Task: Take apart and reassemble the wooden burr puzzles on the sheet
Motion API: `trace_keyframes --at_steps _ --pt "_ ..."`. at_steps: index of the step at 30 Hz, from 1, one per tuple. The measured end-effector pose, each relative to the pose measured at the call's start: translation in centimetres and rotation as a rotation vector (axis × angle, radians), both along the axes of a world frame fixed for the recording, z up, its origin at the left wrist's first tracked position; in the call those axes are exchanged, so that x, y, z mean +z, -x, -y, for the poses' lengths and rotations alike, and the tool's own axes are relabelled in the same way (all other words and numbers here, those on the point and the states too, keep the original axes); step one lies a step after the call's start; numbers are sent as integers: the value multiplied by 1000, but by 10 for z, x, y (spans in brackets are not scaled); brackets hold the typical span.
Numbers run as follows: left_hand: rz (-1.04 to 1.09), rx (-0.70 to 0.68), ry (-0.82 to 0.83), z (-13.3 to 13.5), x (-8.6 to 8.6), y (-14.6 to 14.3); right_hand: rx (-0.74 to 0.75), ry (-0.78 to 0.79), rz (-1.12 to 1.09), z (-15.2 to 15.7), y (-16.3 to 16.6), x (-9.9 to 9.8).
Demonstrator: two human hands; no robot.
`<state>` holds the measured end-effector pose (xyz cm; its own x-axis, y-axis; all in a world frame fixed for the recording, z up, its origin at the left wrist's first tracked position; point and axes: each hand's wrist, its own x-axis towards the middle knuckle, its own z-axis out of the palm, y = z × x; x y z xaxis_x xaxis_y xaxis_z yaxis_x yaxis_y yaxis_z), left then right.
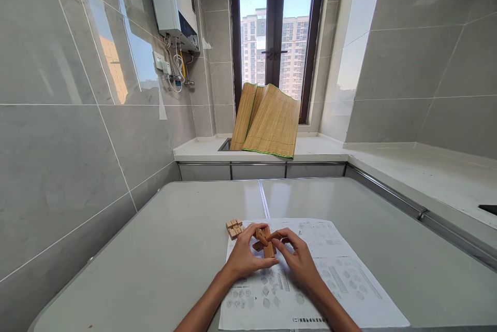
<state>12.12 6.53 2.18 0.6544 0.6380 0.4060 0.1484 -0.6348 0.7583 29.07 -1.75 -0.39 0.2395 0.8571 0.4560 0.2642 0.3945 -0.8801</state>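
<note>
Our left hand (247, 255) grips the puzzle (269, 250), thumb near, fingers far | our right hand (295, 253) pinches its right-side stick (274, 235) | puzzle between our hands, over the sheet (357, 290); long axis upright or pointing away, we cannot tell

The left hand (245, 257) and right hand (295, 251) cover parts of the wooden pieces (269, 250) between them, so how these join is unclear. The paper (349, 285) bears print mostly too small to read, partly hidden by the forearms (207, 298). The picture's edges crop the heater (171, 0) and a black object (488, 209).
</note>
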Motion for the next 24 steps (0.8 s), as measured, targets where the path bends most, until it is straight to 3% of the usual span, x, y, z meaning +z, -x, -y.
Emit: trace_keyframes --at_steps 13,18,24 --pt "-29 -133 259 -4 -2 2 42 37 -136 -1 -1 0" --pt "-18 -31 125 0 -8 2 44 112 -309 -6 -4 -5" --pt "-24 27 -52 3 -7 2 209 210 -494 -8 -3 -8"
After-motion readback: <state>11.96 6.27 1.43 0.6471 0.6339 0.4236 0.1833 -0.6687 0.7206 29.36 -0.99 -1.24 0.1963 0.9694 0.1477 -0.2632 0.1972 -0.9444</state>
